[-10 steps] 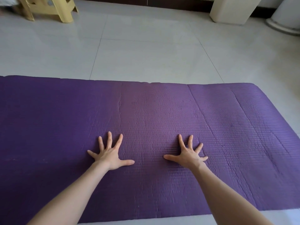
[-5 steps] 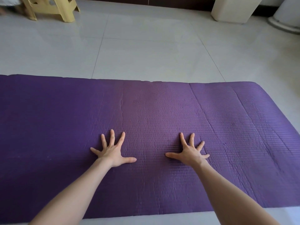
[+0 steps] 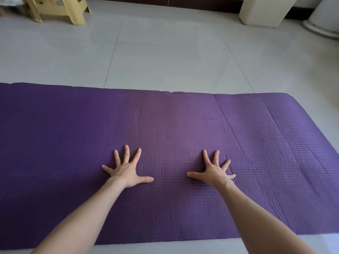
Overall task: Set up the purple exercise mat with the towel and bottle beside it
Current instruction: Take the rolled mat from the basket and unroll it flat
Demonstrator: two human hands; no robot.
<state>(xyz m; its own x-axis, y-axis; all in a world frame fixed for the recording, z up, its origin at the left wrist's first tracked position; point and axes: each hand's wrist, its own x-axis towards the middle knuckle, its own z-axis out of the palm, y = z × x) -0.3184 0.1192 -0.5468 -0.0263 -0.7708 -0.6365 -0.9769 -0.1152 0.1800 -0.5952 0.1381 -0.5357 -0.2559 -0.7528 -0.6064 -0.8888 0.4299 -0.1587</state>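
**Both palms flat on the unrolled mat**

The purple mat (image 3: pixel 183 125) lies unrolled across the tiled floor (image 3: pixel 165 57), running from the frame's left edge to a rounded end at the right. Its ribbed surface shows several creases running across its width, and its far edge has a small nick near the middle. The near edge sits just short of the bottom of the view, with a strip of floor showing below it.

The left hand (image 3: pixel 126 170) rests palm down on the mat, left of centre, fingers (image 3: pixel 127 153) straight and spread wide, thumb pointing inward. The right hand (image 3: pixel 213 172) lies the same way to its right, fingers splayed, thumb pointing toward the left hand. The two hands are apart, with bare mat between the thumbs. Neither holds anything.

Beyond the mat, a yellow stool (image 3: pixel 60 10) stands at the far left. A cream base (image 3: pixel 262 13) stands at the far right, and a round white base (image 3: pixel 322 24) shows in the corner beside it.
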